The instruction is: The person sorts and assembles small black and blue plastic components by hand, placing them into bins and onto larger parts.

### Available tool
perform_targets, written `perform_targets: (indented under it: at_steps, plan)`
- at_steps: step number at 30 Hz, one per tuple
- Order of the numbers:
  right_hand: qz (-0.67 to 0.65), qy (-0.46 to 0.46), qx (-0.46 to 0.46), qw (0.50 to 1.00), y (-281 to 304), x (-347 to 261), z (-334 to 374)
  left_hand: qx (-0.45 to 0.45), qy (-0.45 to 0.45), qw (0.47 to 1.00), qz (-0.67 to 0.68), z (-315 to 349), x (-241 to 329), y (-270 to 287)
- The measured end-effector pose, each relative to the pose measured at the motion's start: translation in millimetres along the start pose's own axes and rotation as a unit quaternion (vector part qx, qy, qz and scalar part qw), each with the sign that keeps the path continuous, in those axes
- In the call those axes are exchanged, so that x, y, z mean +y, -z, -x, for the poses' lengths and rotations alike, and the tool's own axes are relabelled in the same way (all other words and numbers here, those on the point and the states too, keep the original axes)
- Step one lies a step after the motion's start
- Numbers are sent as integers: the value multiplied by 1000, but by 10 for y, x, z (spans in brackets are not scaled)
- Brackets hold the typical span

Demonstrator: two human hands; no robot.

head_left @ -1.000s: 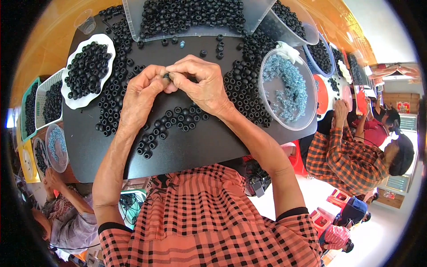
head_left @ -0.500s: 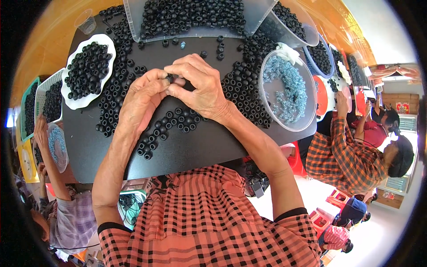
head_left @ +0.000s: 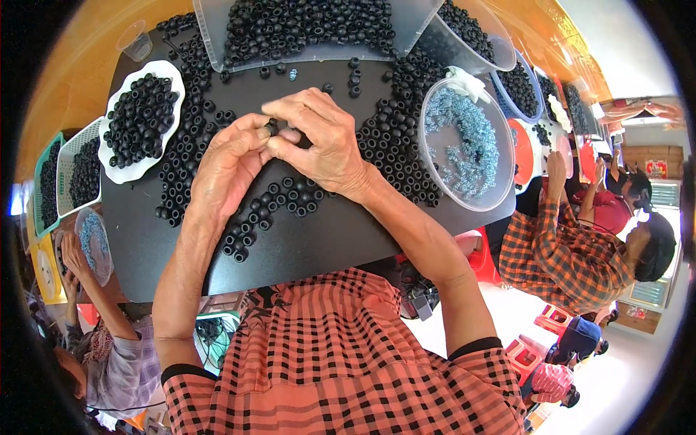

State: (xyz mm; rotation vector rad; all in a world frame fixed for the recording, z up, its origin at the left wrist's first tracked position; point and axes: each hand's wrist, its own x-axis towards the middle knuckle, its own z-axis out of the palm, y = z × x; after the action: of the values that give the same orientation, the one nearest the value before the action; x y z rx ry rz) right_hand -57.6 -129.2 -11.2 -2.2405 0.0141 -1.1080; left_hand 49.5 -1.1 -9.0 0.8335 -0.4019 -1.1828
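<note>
My left hand and my right hand meet over the dark table. Between their thumbs and fingertips they pinch a small black round piece, partly covered by the fingers. It looks like the many black bead-like balls with a hole that lie about. One loose group of these black balls sits just below my hands. Wider spreads of them flank both hands. A tiny light-blue clear piece lies beyond my fingers.
A clear bin of black balls stands at the far edge. On the left is a scalloped white plate heaped with them; on the right, a round clear tub of blue pieces. Co-workers sit on both sides, one in an orange checked shirt.
My hands keep their pinch on the black ball, with only slight finger movement. At the left, a co-worker's hand has moved down from the white basket toward a tub of blue pieces.
</note>
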Motion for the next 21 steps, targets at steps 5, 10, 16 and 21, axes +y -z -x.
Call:
perform_targets:
  at_steps: [5,10,16,21]
  plan:
    - [0,29,5,1000,-54,16,-4,0,-28,999,-21,-11,-42,101]
    - [-8,18,14,1000,-11,79,16,35,-70,991,-111,-4,-5,46]
    - [5,-18,3,1000,69,47,15,50,-90,986,-130,-8,-23,42]
    - [55,-40,3,998,427,64,-5,28,-93,985,-146,-34,-22,-49]
